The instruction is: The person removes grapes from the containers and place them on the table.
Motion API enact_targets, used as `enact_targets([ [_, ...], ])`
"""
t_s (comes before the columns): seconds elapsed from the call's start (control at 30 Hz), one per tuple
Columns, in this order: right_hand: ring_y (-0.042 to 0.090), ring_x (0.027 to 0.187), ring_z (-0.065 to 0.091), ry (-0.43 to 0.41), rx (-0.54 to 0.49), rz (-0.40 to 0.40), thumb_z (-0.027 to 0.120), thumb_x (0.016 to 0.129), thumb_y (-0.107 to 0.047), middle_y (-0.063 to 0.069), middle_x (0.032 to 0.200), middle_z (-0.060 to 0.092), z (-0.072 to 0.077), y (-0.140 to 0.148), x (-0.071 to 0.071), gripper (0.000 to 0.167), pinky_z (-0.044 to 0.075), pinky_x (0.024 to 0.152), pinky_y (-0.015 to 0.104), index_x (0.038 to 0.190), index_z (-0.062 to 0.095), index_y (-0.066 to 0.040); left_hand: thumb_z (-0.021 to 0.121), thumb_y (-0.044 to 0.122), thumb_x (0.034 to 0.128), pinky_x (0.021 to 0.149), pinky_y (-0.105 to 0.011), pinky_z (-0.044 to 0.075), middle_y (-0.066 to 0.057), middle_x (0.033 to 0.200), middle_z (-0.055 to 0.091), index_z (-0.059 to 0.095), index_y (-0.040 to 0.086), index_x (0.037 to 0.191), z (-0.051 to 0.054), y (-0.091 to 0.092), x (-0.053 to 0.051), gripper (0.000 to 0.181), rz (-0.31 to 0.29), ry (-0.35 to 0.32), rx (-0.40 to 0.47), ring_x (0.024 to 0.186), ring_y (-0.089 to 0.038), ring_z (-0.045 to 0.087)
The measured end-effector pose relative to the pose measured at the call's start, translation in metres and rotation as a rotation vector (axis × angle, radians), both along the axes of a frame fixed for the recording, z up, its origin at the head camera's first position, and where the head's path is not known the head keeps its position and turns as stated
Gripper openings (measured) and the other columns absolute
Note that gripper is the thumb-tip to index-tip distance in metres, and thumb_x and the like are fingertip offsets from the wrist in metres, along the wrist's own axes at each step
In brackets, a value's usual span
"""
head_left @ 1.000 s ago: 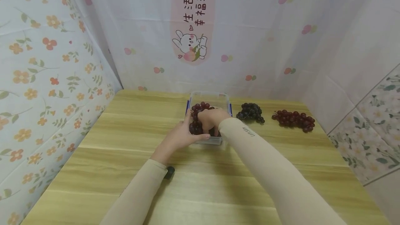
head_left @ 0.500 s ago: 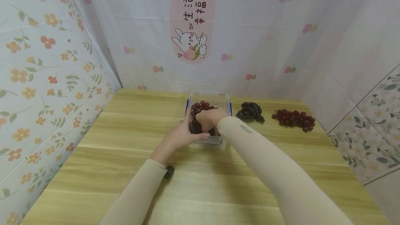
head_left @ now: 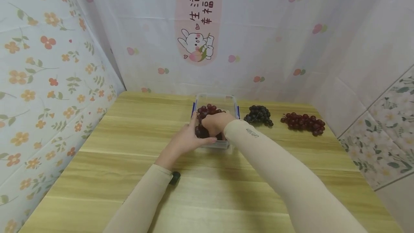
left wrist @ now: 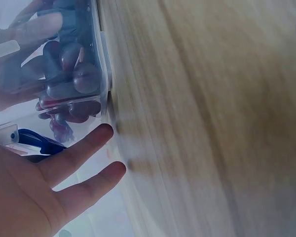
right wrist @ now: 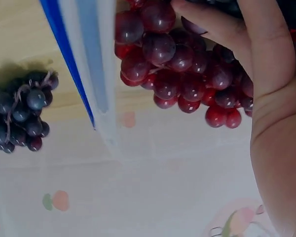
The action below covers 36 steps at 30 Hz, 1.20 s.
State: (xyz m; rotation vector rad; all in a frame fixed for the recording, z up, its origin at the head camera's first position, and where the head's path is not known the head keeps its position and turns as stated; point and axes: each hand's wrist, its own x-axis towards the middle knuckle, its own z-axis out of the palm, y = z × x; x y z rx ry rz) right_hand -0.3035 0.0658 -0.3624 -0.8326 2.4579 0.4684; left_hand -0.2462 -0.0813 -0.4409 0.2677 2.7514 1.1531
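Clearly, both your hands are at the clear plastic rectangular box with blue side clips [head_left: 223, 144], which sits toward the back of the pale yellow wood-grain surface [head_left: 129, 143]. Your left hand [head_left: 185, 140] lies at the box's near left corner, the thumb along the near wall and the index finger pointing up the left wall. In the left wrist view, two of its fingers [left wrist: 84, 148] are straight and spread wide, just beside a blue clip.

Your right hand [head_left: 216, 122] reaches down into the box, bent at the wrist, among the fruit. Its fingertips are hidden, so you cannot tell whether they pinch anything. The round, glossy dark red grapes [head_left: 209, 108] lie in the box beyond that hand, and darker, nearly black grapes [head_left: 201, 131] show between your two hands.

Just to the right of the box, a bunch of blue-black grapes [head_left: 258, 115] rests on the surface; farther right, well apart from the box, lies a long bunch of deep red grapes [head_left: 303, 122]. Beige sleeves [head_left: 275, 168] cover your forearms, and a small black object [head_left: 175, 178] shows beside the left cuff.
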Motion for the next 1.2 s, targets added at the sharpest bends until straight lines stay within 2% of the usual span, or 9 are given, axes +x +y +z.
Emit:
enact_targets([
  [0.1, 0.019, 0.105, 0.073, 0.044, 0.029, 0.106, 0.073, 0.102, -0.024, 0.003, 0.111, 0.08, 0.0, 0.001, 0.004, 0.018, 0.061, 0.098, 0.04, 0.117, 0.078, -0.015, 0.07, 0.096, 0.0665, 0.118, -0.062, 0.045, -0.024, 0.169, 0.039, -0.011, 0.037, 0.171, 0.001, 0.001, 0.0, 0.145, -0.002, -0.003, 0.001, 0.153, -0.042, 0.047],
  [0.2, 0.018, 0.106, 0.074, 0.052, 0.024, 0.128, 0.073, 0.103, -0.025, 0.003, 0.112, 0.08, 0.0, 0.001, 0.005, 0.018, 0.061, 0.098, 0.038, 0.117, 0.078, -0.015, 0.071, 0.096, 0.0663, 0.119, -0.062, 0.045, -0.025, 0.169, 0.038, -0.013, 0.04, 0.169, 0.001, 0.002, 0.0, 0.145, 0.002, -0.009, 0.003, 0.153, -0.042, 0.046],
  [0.37, 0.019, 0.113, 0.073, 0.031, 0.019, 0.105, 0.073, 0.102, -0.025, 0.003, 0.123, 0.078, 0.001, -0.002, 0.006, 0.022, 0.061, 0.099, 0.039, 0.12, 0.079, -0.015, 0.073, 0.093, 0.0679, 0.118, -0.062, 0.045, -0.022, 0.168, 0.041, -0.014, 0.041, 0.169, 0.002, 0.001, -0.001, 0.143, -0.005, 0.006, 0.008, 0.152, -0.042, 0.047],
  [0.53, 0.017, 0.101, 0.072, 0.015, 0.003, 0.077, 0.076, 0.099, -0.023, 0.003, 0.116, 0.079, -0.001, -0.002, 0.005, 0.015, 0.062, 0.095, 0.039, 0.112, 0.079, -0.015, 0.073, 0.094, 0.0671, 0.117, -0.062, 0.047, -0.025, 0.167, 0.042, -0.011, 0.035, 0.171, 0.002, 0.001, -0.002, 0.146, -0.007, 0.007, 0.0, 0.151, -0.042, 0.049],
  [0.67, 0.018, 0.096, 0.073, 0.013, -0.009, 0.073, 0.079, 0.097, -0.022, 0.003, 0.111, 0.08, -0.004, -0.002, 0.003, 0.015, 0.063, 0.093, 0.041, 0.11, 0.08, -0.014, 0.071, 0.096, 0.0662, 0.118, -0.062, 0.046, -0.026, 0.168, 0.039, -0.012, 0.038, 0.17, 0.001, 0.001, -0.001, 0.145, -0.005, -0.012, -0.002, 0.152, -0.043, 0.047],
  [0.77, 0.019, 0.101, 0.074, 0.018, -0.011, 0.081, 0.078, 0.098, -0.023, 0.004, 0.113, 0.08, -0.007, -0.002, 0.001, 0.017, 0.063, 0.095, 0.041, 0.113, 0.08, -0.014, 0.07, 0.097, 0.0656, 0.118, -0.062, 0.045, -0.026, 0.17, 0.037, -0.013, 0.041, 0.169, 0.0, 0.001, 0.001, 0.144, -0.001, -0.028, 0.006, 0.153, -0.043, 0.045],
  [0.83, 0.019, 0.107, 0.074, 0.035, -0.001, 0.099, 0.077, 0.099, -0.025, 0.003, 0.119, 0.08, -0.009, -0.002, -0.001, 0.021, 0.062, 0.099, 0.04, 0.118, 0.079, -0.015, 0.07, 0.097, 0.066, 0.118, -0.062, 0.045, -0.026, 0.17, 0.036, -0.012, 0.041, 0.17, 0.0, 0.001, 0.001, 0.144, 0.001, -0.029, 0.01, 0.153, -0.042, 0.045],
  [1.0, 0.021, 0.121, 0.072, 0.039, -0.002, 0.085, 0.075, 0.101, -0.027, 0.004, 0.132, 0.076, -0.011, -0.002, -0.003, 0.034, 0.06, 0.104, 0.042, 0.132, 0.075, -0.015, 0.07, 0.096, 0.0669, 0.117, -0.062, 0.047, -0.025, 0.169, 0.039, -0.007, 0.035, 0.172, 0.0, 0.001, 0.001, 0.144, 0.0, -0.015, 0.0, 0.152, -0.042, 0.048],
  [1.2, 0.021, 0.115, 0.074, 0.027, -0.023, 0.067, 0.074, 0.102, -0.025, 0.005, 0.128, 0.077, -0.009, -0.002, -0.001, 0.03, 0.062, 0.099, 0.04, 0.13, 0.076, -0.013, 0.069, 0.097, 0.0659, 0.117, -0.062, 0.047, -0.026, 0.169, 0.038, -0.006, 0.034, 0.172, 0.0, 0.001, 0.001, 0.145, 0.006, -0.02, -0.003, 0.152, -0.042, 0.047],
])
